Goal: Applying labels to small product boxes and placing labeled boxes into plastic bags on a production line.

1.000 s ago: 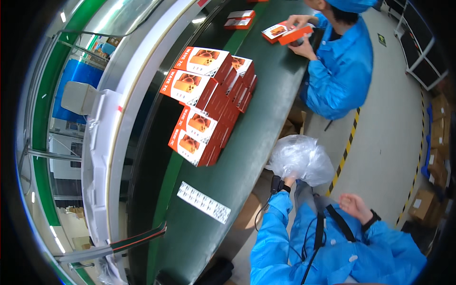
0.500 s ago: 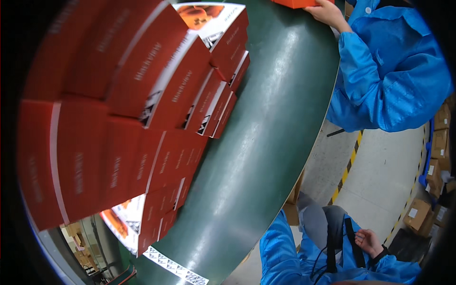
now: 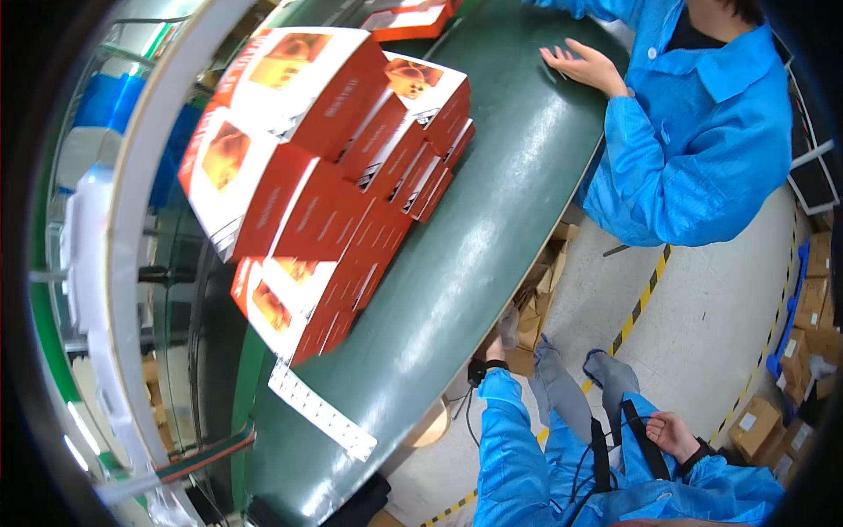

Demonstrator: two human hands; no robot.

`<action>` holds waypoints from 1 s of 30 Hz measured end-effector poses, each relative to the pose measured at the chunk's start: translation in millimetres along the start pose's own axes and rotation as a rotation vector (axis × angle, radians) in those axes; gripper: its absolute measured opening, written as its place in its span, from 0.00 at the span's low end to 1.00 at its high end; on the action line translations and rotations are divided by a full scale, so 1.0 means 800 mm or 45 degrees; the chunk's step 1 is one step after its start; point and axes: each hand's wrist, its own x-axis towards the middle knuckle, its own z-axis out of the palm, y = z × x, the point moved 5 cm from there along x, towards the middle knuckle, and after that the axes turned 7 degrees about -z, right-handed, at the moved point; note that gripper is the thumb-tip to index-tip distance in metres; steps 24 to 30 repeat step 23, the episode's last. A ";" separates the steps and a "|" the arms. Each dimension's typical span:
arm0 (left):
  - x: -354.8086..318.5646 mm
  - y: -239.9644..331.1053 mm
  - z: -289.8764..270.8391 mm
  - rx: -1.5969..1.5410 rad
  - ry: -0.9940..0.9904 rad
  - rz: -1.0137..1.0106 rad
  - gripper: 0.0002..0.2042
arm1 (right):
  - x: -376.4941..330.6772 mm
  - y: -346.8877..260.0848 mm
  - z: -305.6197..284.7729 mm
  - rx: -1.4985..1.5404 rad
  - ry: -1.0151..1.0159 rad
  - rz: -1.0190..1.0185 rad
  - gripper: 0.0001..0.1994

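Observation:
My left hand point(image 3: 497, 348), with a black band at the wrist, is down at the near edge of the green conveyor belt point(image 3: 492, 237). The edge and shadow partly hide its fingers, next to an open brown carton point(image 3: 551, 272). My right hand point(image 3: 673, 434) hovers before my body beside a black strap point(image 3: 648, 439), fingers curled in. A thin black cable point(image 3: 606, 432) runs up toward its fingertips; whether they grip it is unclear. Stacked red boxes point(image 3: 325, 211) with white, picture-printed tops stand on the belt, away from both hands.
Across on the right, a person in a blue coat holds an open hand point(image 3: 588, 68) over the belt. An orange-red open box point(image 3: 406, 23) lies at the far end. A white patterned strip point(image 3: 320, 411) crosses the belt. Brown cartons point(image 3: 757, 423) line the floor at right.
The view has shifted, so the stack looks smaller and its tops show. My left hand has come into sight at the belt edge. The other person's hand is off the orange box.

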 end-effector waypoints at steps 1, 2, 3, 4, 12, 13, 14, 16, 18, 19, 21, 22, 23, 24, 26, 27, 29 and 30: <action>-0.026 -0.030 -0.045 -0.286 -0.140 -0.636 0.15 | 0.018 -0.003 -0.034 -0.063 -0.051 0.069 0.11; -0.030 0.082 0.003 -0.692 -0.503 -1.156 0.14 | -0.012 -0.022 -0.058 -0.006 -0.030 -0.080 0.11; -0.042 0.084 -0.052 -0.936 -0.400 -0.882 0.11 | -0.017 -0.032 -0.043 -0.096 -0.137 -0.046 0.11; -0.070 0.079 -0.048 -0.904 -0.199 -0.989 0.11 | -0.037 -0.036 -0.039 -0.134 -0.186 -0.062 0.11; -0.195 0.454 -0.439 -1.484 -0.343 -0.991 0.17 | -0.157 -0.126 0.091 -0.473 -0.670 -0.335 0.10; -0.204 0.479 -0.501 -1.353 -0.281 -0.888 0.16 | -0.182 -0.122 0.125 -0.501 -0.795 -0.353 0.10; -0.213 0.510 -0.571 -1.281 -0.186 -0.770 0.15 | -0.216 -0.113 0.164 -0.564 -0.978 -0.347 0.10; -0.224 0.567 -0.708 -0.976 0.095 -0.503 0.12 | -0.295 -0.081 0.234 -0.668 -1.339 -0.325 0.13; -0.254 0.629 -0.839 -0.886 0.470 -0.355 0.10 | -0.367 -0.027 0.290 -0.752 -1.669 -0.273 0.16; -0.290 0.644 -0.897 -0.903 0.670 -0.233 0.11 | -0.413 0.011 0.309 -0.804 -1.830 -0.220 0.18; -0.372 0.688 -0.995 -0.970 0.926 0.219 0.13 | -0.504 0.092 0.322 -0.811 -2.262 -0.023 0.24; -0.406 0.709 -1.026 -1.077 0.796 0.549 0.14 | -0.545 0.129 0.319 -0.781 -2.472 0.105 0.27; -0.448 0.701 -1.040 -1.024 0.866 0.495 0.14 | -0.591 0.171 0.312 -0.698 -2.692 0.201 0.27; -0.448 0.701 -1.040 -1.024 0.866 0.495 0.14 | -0.591 0.171 0.312 -0.698 -2.692 0.201 0.27; -0.448 0.701 -1.040 -1.024 0.866 0.495 0.14 | -0.591 0.171 0.312 -0.698 -2.692 0.201 0.27; -0.448 0.701 -1.040 -1.024 0.866 0.495 0.14 | -0.591 0.171 0.312 -0.698 -2.692 0.201 0.27; -0.448 0.701 -1.040 -1.024 0.866 0.495 0.14 | -0.591 0.171 0.312 -0.698 -2.692 0.201 0.27; -0.448 0.701 -1.040 -1.024 0.866 0.495 0.14 | -0.591 0.171 0.312 -0.698 -2.692 0.201 0.27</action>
